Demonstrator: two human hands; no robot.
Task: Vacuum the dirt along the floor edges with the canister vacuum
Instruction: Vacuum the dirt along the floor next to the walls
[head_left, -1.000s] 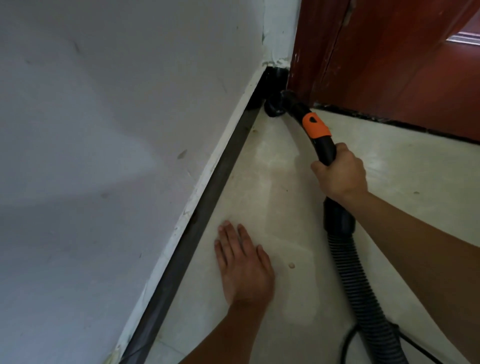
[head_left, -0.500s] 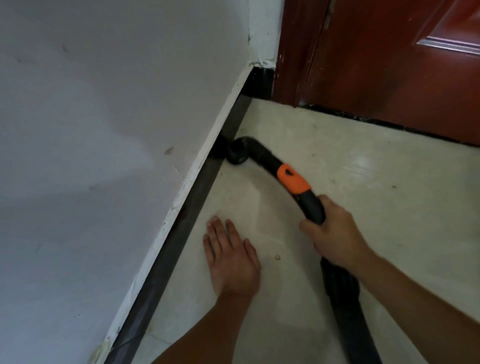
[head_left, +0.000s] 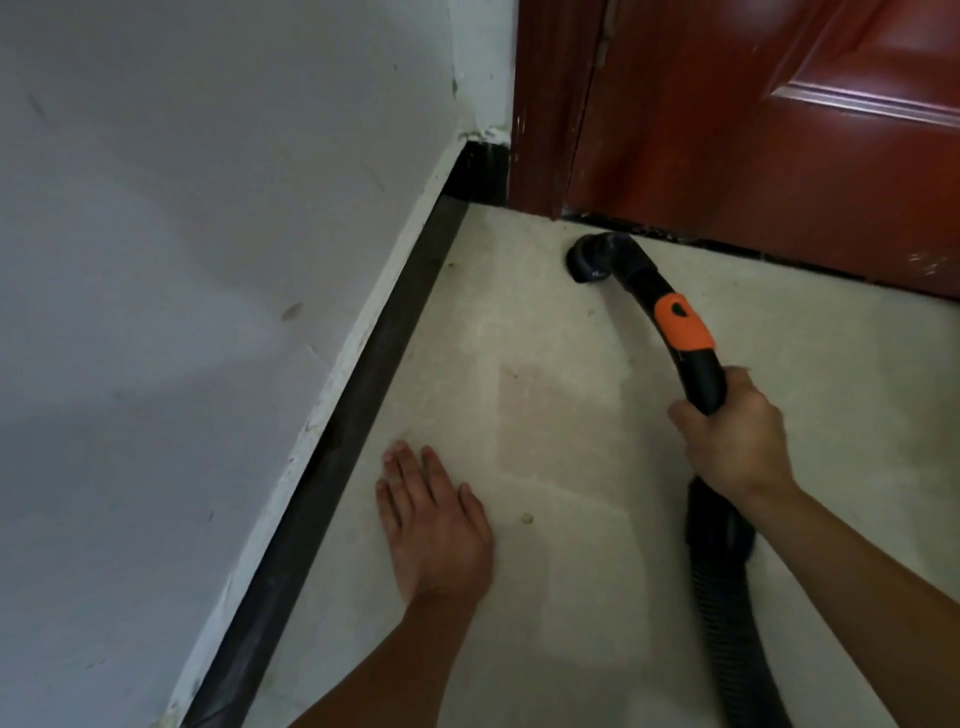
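Vacuum nozzle (head_left: 589, 262), at the tip of a curved black wand (head_left: 702, 382) with an orange collar (head_left: 683, 330), sits low on the pale floor (head_left: 571, 405) just beside the dark strip under the red-brown door (head_left: 779, 145); its mouth seems to touch the tile. The right hand (head_left: 737, 441) wraps its fingers round the wand below the collar, the ribbed hose (head_left: 727, 623) trailing back under the forearm. The left hand (head_left: 436, 525) lies flat on the floor, fingers straight, near the dark baseboard (head_left: 363, 395), a small pale speck (head_left: 527, 518) just beside it.
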